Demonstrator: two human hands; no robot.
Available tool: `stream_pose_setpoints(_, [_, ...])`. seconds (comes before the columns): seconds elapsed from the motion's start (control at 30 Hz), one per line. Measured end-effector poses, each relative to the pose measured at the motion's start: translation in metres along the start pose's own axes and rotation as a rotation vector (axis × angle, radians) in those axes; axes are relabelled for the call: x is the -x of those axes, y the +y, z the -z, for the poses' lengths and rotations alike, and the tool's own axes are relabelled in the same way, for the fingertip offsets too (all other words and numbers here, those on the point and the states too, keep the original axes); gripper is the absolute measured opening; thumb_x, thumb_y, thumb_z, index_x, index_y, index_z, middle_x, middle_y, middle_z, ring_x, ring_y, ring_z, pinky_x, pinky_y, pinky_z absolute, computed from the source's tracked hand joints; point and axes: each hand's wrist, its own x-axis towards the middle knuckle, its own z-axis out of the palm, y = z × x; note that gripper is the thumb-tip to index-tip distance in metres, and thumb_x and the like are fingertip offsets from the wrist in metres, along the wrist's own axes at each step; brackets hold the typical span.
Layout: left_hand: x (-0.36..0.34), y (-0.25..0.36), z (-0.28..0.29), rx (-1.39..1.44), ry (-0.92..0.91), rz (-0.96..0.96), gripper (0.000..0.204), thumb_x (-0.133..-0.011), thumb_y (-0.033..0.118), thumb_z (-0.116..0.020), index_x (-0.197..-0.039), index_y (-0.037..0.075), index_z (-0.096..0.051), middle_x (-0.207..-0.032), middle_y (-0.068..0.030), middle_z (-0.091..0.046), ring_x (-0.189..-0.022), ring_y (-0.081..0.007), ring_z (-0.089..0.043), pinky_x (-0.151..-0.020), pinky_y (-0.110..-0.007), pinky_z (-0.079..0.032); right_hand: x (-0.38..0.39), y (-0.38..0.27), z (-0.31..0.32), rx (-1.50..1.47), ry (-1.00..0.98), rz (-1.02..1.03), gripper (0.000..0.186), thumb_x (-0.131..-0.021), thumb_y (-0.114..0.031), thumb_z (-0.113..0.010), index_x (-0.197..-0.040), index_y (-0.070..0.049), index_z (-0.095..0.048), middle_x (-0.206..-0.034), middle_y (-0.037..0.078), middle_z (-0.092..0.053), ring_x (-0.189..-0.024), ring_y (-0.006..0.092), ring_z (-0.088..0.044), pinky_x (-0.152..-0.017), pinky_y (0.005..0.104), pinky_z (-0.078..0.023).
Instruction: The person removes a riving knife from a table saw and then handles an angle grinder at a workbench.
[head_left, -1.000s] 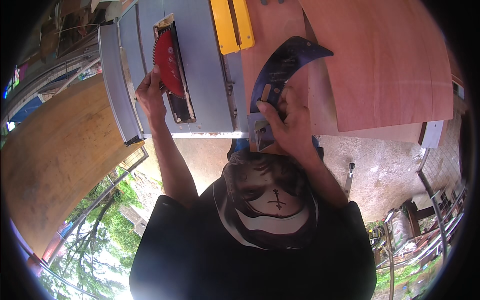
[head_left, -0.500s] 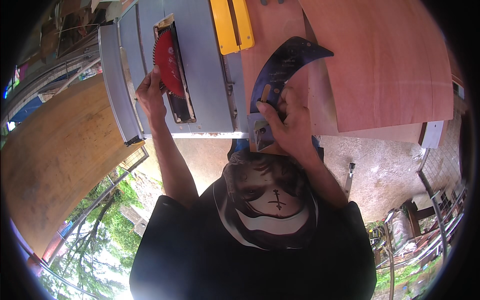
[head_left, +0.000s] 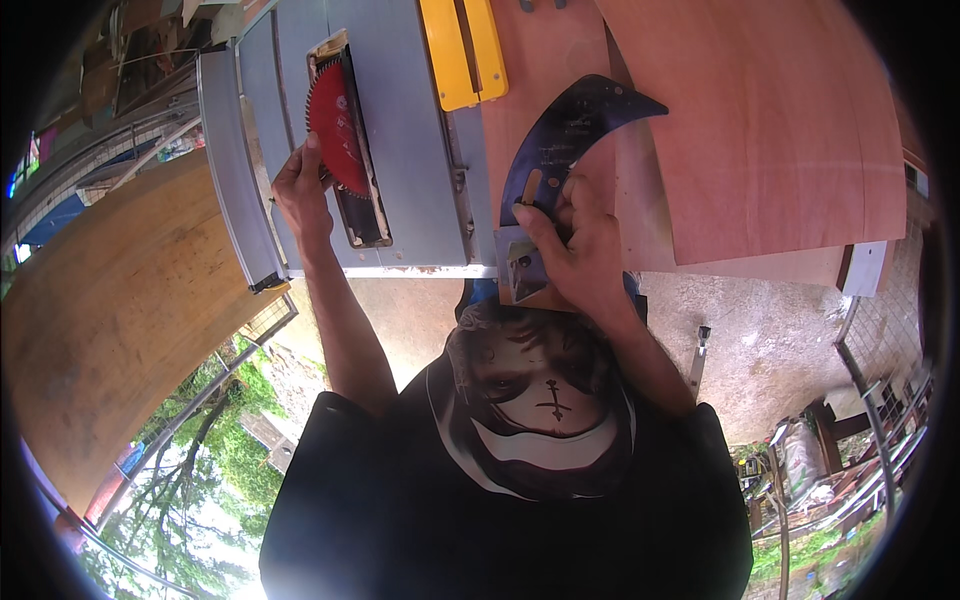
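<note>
A red circular saw blade (head_left: pixel 338 130) sticks up through the long slot of a grey table saw (head_left: pixel 415 190). At its toothed near-left edge, my left hand (head_left: pixel 302 190) has its fingers closed on the rim; some fingertips are hidden. My right hand (head_left: pixel 583 235) grips a dark, curved riving knife (head_left: pixel 560 135) by its slotted lower end, between thumb and fingers. The knife's pointed tip is turned to the right, over the reddish wooden boards. Just below the thumb, a small metal plate (head_left: pixel 522 268) with a dark opening sits at the table's front edge.
A yellow slotted insert (head_left: pixel 465 50) lies at the far middle, right of the blade. Reddish plywood (head_left: pixel 760 130) covers the right side. The saw's grey fence rail (head_left: pixel 232 165) and a brown wooden board (head_left: pixel 120 320) are at left. Wire fencing and scrap stand at lower right.
</note>
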Motion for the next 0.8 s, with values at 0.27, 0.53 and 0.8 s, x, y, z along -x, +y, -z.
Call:
stream_pose_setpoints(0.27, [-0.0018, -0.0032, 0.0016, -0.006, -0.001, 0.000, 0.048, -0.102, 0.039, -0.076, -0.120, -0.006, -0.076, -0.096, -0.0094, -0.079, -0.084, -0.0138, -0.075, -0.076, -0.031, -0.065, 0.0005, 0.0027, -0.0011, 0.027, 0.004, 0.020, 0.032, -0.095, -0.016, -0.082, -0.098, -0.001, -0.054, -0.064, 0.008, -0.054, -0.051, 0.0126, -0.053, -0.049, 0.0332, -0.043])
stream_pose_setpoints(0.53, [-0.0019, -0.0034, 0.0012, 0.010, -0.003, -0.004, 0.047, -0.102, 0.038, -0.076, -0.119, -0.005, -0.077, -0.095, -0.0091, -0.079, -0.083, -0.0136, -0.074, -0.075, -0.030, -0.065, -0.0001, 0.0001, 0.0005, 0.009, -0.013, -0.013, 0.032, -0.096, -0.016, -0.081, -0.099, 0.000, -0.054, -0.064, 0.009, -0.055, -0.052, 0.0122, -0.055, -0.050, 0.0327, -0.044])
stream_pose_setpoints(0.8, [-0.0023, -0.0031, 0.0004, 0.013, 0.010, -0.003, 0.048, -0.102, 0.038, -0.076, -0.120, -0.007, -0.076, -0.094, -0.0098, -0.079, -0.082, -0.0133, -0.074, -0.074, -0.030, -0.064, 0.0010, 0.0033, -0.0015, 0.018, -0.008, -0.019, 0.030, -0.096, -0.015, -0.081, -0.100, 0.000, -0.055, -0.065, 0.009, -0.057, -0.052, 0.0132, -0.056, -0.050, 0.0332, -0.044])
